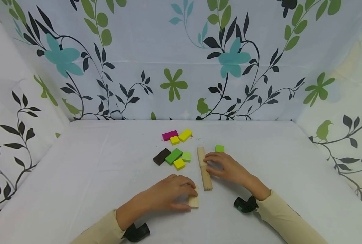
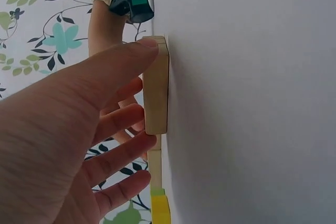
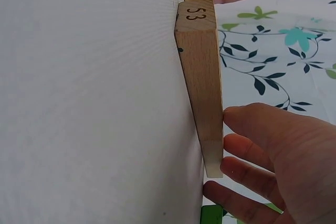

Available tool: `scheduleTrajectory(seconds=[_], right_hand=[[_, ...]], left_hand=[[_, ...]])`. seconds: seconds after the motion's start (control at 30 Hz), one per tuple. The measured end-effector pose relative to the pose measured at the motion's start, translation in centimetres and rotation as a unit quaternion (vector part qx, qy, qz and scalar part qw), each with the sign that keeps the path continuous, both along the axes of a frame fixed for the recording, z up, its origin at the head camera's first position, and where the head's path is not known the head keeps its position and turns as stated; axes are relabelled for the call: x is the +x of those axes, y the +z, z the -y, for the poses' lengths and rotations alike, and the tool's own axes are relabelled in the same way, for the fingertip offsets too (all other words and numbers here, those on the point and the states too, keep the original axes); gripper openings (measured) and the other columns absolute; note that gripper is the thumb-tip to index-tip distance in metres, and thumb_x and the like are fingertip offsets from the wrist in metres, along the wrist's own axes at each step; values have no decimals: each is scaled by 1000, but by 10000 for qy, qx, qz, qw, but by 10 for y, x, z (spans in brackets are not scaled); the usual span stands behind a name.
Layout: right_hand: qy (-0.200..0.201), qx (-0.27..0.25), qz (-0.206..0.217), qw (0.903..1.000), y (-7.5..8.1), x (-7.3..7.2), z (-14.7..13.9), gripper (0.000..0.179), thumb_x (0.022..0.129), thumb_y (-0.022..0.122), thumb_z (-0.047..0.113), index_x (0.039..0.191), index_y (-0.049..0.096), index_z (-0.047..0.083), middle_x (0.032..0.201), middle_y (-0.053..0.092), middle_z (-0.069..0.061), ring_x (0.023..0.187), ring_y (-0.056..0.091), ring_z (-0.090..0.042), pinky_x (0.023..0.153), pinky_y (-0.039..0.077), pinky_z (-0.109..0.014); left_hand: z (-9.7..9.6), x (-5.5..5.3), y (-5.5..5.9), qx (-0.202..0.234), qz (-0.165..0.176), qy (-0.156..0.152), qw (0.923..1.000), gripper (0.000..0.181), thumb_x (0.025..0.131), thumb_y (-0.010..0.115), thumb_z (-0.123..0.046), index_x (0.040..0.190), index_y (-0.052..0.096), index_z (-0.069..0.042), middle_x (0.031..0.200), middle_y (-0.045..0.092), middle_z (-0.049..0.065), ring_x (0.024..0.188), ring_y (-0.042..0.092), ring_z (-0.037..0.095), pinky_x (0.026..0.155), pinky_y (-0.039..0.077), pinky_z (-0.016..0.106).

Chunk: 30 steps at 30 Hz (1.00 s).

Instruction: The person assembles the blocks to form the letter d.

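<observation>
In the head view my left hand [image 1: 168, 193] holds a short pale wooden block [image 1: 194, 202] on the table, thumb at its near end and fingertips across the top. The left wrist view shows the thumb tip over that wooden block [image 2: 156, 87]. To its right, two longer wooden blocks [image 1: 206, 178] lie end to end in a line. My right hand [image 1: 229, 167] touches them from the right with thumb and fingertips, fingers loosely bent. In the right wrist view the nearer wooden block [image 3: 202, 77] has "53" stamped on its end.
Left of the line lie a dark brown block [image 1: 162, 156], a green block [image 1: 173, 156], a light green block [image 1: 186, 156] and a yellow block [image 1: 179, 164]. Farther back are a magenta block [image 1: 170, 135] and two yellow blocks [image 1: 185, 135]. Another green block [image 1: 219, 148] sits behind my right hand.
</observation>
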State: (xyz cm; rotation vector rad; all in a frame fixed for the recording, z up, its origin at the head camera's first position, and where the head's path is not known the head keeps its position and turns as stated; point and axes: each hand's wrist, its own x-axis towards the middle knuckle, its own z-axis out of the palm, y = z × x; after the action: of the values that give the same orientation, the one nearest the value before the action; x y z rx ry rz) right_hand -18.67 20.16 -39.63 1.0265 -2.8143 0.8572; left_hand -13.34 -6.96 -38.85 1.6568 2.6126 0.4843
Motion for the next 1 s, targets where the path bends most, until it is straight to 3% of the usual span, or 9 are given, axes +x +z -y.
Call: scheduleTrajectory(seconds=[0.43,0.77,1.0], right_hand=[[65,-36,-67,9999,0,0,-1,29,91,68,15,117,68,4,127,62,-12,121,56,-31,102,43,-51],[20,5,-23,10000,1,1,0,30,91,68,16,119,67,4,128,61,-12,122,55,-32,102,42,-52],[-2,26,10,10000,1,0,0,30,92,67,16,119,67,4,128,61,-11,122,54,-32,103,42,-52]], left_hand=[[-11,5,-4,185,162,-344,9991,38,89,69,-41,122,66,-21,125,57,-4,119,51,9,97,41,25],[-19,8,-3,176,-65,-442,9988,37,89,69,-42,120,66,-21,124,59,-6,119,51,10,100,40,26],[-24,7,-3,88,67,-417,9991,38,90,68,-42,121,65,-21,125,59,-7,121,49,10,102,39,26]])
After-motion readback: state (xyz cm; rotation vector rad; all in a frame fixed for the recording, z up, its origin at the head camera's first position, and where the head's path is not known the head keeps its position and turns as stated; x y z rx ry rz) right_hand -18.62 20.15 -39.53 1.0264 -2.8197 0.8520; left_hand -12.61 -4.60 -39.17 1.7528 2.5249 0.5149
